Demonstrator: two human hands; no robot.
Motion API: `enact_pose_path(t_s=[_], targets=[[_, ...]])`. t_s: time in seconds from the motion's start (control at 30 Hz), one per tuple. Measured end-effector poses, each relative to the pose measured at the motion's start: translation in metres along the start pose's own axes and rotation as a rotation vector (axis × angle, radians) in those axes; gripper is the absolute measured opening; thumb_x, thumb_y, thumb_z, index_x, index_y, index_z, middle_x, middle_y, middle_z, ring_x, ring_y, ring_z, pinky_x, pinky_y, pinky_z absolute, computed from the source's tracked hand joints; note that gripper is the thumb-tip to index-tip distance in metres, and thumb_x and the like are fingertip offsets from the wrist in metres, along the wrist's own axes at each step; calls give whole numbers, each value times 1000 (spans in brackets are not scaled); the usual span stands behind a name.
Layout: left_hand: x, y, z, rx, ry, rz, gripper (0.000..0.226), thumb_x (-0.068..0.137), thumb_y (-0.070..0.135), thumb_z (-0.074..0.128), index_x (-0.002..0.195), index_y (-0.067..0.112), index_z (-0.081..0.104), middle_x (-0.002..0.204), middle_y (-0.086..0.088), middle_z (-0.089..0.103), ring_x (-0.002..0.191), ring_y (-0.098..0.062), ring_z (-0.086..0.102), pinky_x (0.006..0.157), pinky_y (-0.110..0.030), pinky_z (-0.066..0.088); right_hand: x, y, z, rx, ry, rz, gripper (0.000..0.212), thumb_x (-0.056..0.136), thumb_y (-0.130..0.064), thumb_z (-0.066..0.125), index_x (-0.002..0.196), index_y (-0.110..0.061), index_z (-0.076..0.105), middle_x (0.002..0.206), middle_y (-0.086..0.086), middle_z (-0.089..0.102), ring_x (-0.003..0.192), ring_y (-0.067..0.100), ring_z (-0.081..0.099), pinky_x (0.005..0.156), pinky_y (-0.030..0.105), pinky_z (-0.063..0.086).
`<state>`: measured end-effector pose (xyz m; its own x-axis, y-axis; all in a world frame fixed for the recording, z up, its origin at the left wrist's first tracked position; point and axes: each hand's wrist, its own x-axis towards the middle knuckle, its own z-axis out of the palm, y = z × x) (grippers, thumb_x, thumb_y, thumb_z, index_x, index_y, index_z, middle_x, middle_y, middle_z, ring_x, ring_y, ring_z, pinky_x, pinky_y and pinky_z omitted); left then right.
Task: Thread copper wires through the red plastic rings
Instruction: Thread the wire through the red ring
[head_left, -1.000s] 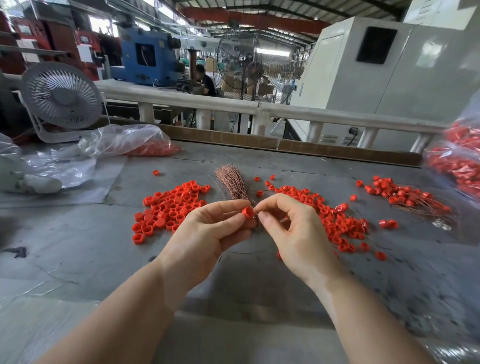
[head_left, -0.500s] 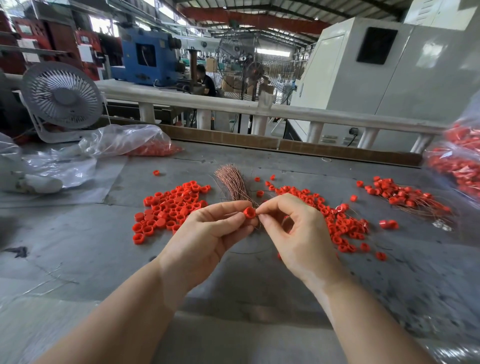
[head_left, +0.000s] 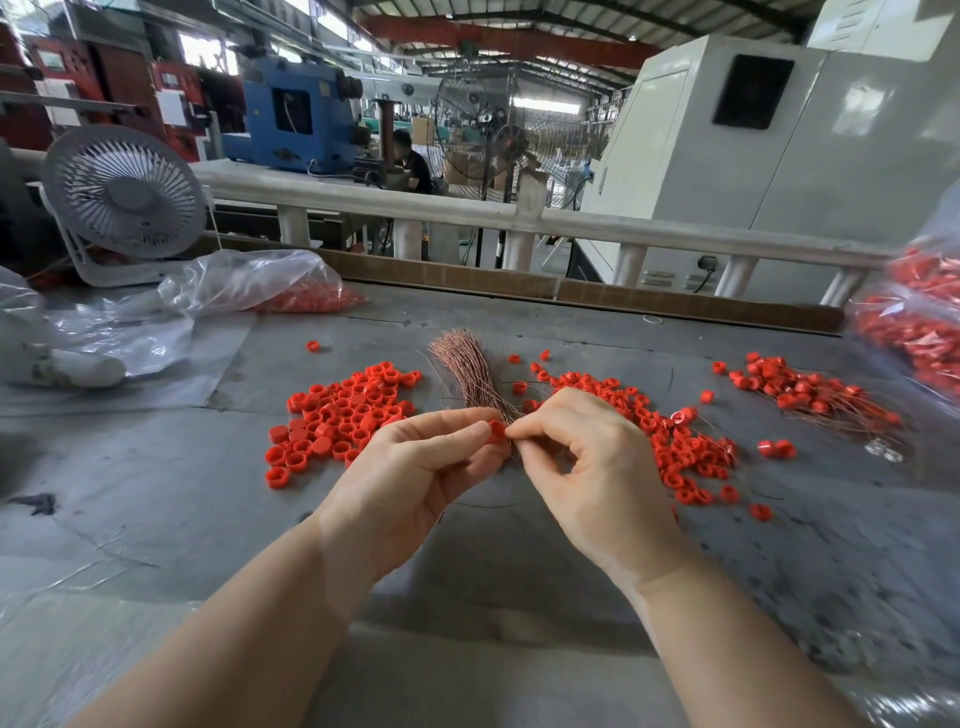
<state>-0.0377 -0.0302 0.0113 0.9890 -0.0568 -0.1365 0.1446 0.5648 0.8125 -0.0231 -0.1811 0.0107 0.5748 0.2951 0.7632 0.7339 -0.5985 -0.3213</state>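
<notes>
My left hand (head_left: 415, 467) pinches a small red plastic ring (head_left: 497, 431) between thumb and forefinger, over the middle of the table. My right hand (head_left: 587, 462) pinches a thin copper wire right at the ring; the wire itself is barely visible. Behind my hands lies a bundle of copper wires (head_left: 467, 371), fanned toward the far side. A pile of loose red rings (head_left: 343, 415) lies to the left and another pile (head_left: 675, 441) to the right. Far right lies a heap of rings with wires through them (head_left: 810, 397).
The grey table (head_left: 156, 493) carries a clear plastic bag with red rings (head_left: 270, 291) and a white desk fan (head_left: 124, 202) at the back left. Bags of red rings (head_left: 914, 332) sit at the right edge. A white railing (head_left: 519, 218) runs behind the table.
Both hands stay nearly in place, pinching ring and wire; my right fingers have shifted slightly at the ring.
</notes>
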Motion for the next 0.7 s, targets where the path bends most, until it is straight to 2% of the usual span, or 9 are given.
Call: enact_pose_path(t_s=[0.13, 0.57, 0.7], targets=[[1, 1, 0, -29, -16, -1, 18, 62, -1, 61, 75, 0, 75, 77, -16, 72, 68, -17, 71, 61, -20, 57, 1, 1, 1, 59, 14, 23, 9, 78, 2, 69, 78, -6, 72, 73, 1, 62, 68, 12, 56, 64, 23, 47], [-1, 2, 0, -99, -58, -18, 21, 65, -4, 59, 77, -1, 75, 81, -15, 72, 74, -18, 72, 60, -18, 56, 0, 3, 1, 153, 22, 81, 9, 79, -3, 67, 78, -10, 72, 73, -5, 61, 65, 1, 52, 64, 10, 39], [-2, 2, 1, -100, -69, -16, 23, 64, -5, 58, 79, 0, 75, 82, -15, 73, 75, -18, 72, 60, -18, 56, 0, 2, 0, 246, 10, 166, 13, 79, 1, 68, 78, -12, 71, 73, -5, 63, 66, -1, 54, 62, 6, 38]])
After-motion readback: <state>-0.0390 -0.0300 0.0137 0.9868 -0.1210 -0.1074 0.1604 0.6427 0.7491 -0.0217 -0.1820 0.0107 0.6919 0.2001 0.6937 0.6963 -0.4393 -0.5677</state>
